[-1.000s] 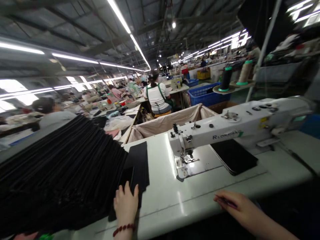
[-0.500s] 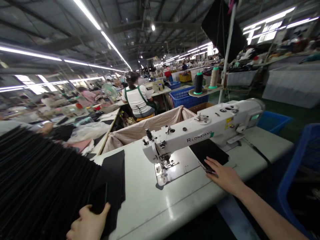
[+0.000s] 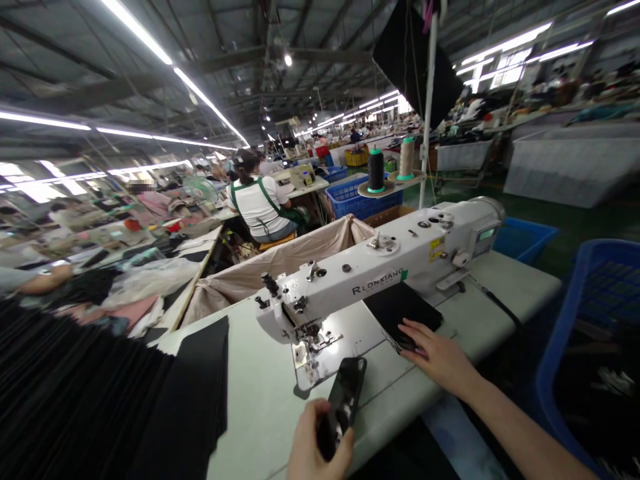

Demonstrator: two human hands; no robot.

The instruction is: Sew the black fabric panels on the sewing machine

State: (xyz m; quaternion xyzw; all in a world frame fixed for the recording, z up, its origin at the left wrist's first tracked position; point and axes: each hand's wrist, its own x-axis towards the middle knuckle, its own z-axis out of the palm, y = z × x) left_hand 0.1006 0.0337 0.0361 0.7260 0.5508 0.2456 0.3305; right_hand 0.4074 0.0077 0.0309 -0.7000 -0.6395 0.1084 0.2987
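My left hand [image 3: 323, 443] is closed around a black smartphone [image 3: 345, 393], with thumb and fingers at its two sides. The phone is tilted over the table's front part, near the needle plate of a white sewing machine [image 3: 350, 283]. Beneath the machine's arm lies a small stack of black fabric pieces [image 3: 407, 310]. My right hand [image 3: 435, 353] rests on the near right corner of that stack, its fingers stretched out over the top. A large row of black fabric pieces [image 3: 75, 393] fills the left, with more flat black pieces [image 3: 197, 380] beside it.
Two thread cones [image 3: 376, 170] stand on a holder behind the machine. A cloth-lined bin [image 3: 280, 257] runs along the table's far edge. Blue baskets stand behind and at right [image 3: 575, 300]. A co-worker in a white shirt [image 3: 260, 203] sits beyond; another person's arm [image 3: 43, 277] shows at left.
My left hand has moved right with the phone, from beside the black pieces to in front of the needle area. My right hand stays on the small stack. The view has turned slightly right.
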